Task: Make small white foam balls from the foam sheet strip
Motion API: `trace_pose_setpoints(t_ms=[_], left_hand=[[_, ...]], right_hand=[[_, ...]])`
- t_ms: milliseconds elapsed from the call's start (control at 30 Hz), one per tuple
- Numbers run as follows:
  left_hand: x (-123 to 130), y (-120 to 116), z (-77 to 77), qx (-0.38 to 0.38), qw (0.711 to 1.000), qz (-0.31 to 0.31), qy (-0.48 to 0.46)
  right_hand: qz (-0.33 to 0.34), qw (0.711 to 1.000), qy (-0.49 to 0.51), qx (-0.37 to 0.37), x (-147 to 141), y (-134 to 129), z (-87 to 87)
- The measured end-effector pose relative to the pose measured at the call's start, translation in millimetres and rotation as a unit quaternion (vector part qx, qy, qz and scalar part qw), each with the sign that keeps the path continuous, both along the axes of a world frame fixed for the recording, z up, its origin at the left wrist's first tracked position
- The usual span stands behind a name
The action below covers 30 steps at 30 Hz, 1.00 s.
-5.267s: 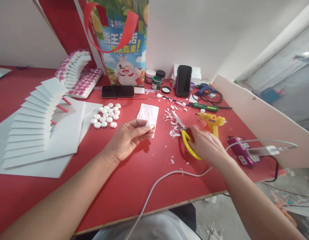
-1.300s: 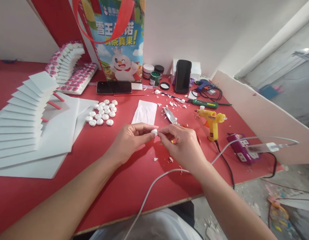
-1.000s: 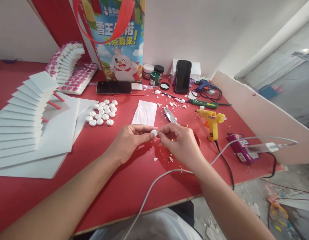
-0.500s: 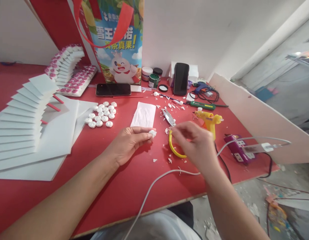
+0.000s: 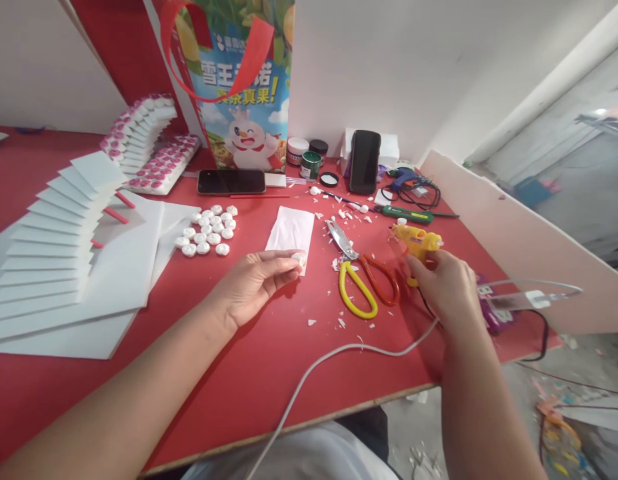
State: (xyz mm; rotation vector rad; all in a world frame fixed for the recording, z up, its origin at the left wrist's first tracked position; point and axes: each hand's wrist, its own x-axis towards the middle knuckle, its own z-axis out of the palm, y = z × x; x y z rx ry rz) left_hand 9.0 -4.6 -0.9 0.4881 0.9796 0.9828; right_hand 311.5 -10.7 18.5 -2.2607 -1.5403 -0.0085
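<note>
Between its thumb and fingers, my left hand point(image 5: 259, 280) pinches a small white rosette point(image 5: 299, 260), over the near end of a white paper sheet point(image 5: 291, 227). To the right, my right hand point(image 5: 446, 280) has its fingers closed around the handle of a yellow hot glue gun point(image 5: 416, 239), whose nozzle points left; the fingertips are partly hidden. A pair of scissors point(image 5: 356, 267) with one yellow and one red handle lies between the hands. Several similar white rosettes point(image 5: 209, 227) sit grouped beyond my left hand.
White fanned panels point(image 5: 49, 247) stand at the left on white boards point(image 5: 123, 287). A phone point(image 5: 231, 181) lies before a printed bag point(image 5: 249, 100); another phone point(image 5: 365, 161) leans upright. A green-handled tool point(image 5: 406, 214) and white scraps point(image 5: 343, 215) are scattered about. A white cable point(image 5: 339, 350) crosses the front.
My right hand has moved right, away from above the scissors, and closed on the glue gun's handle. My left hand keeps the rosette, shifted slightly and turned.
</note>
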Motion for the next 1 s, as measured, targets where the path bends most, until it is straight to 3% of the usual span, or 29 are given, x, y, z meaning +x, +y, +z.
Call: trace_pose_setpoints(t_ms=[67,167,267,333,433,600,1000], left_hand=[[-0.6,0.1,0.3,0.018,1.0,-0.001,0.018],[-1.8,1.3,0.2,0.032,0.999,0.01,0.029],[-3.2,3.3,-0.8,0.029,0.999,0.026,0.026],[-3.6,4.1,-1.5,0.029,0.999,0.033,0.024],[-3.2,3.7,-1.7,0.035,0.998,0.036,0.03],[-2.4,1.4,-0.6,0.05,0.997,0.024,0.045],[-0.3,-0.4,1.9,0.052,0.997,0.006,0.063]], right_hand=[[-0.027,0.994,0.106,-0.024,2.0,9.0,-2.0],[-0.039,0.954,0.296,0.006,-2.6,10.6,0.5],[0.036,0.907,0.417,0.042,-16.2,-2.9,12.0],[0.102,0.885,0.453,0.005,-28.7,-15.9,22.0],[0.187,0.876,0.434,-0.091,-48.8,-32.4,32.3],[0.272,0.868,0.399,-0.111,-71.1,-40.2,29.1],[0.298,0.873,0.36,-0.142,-79.9,-38.5,23.0]])
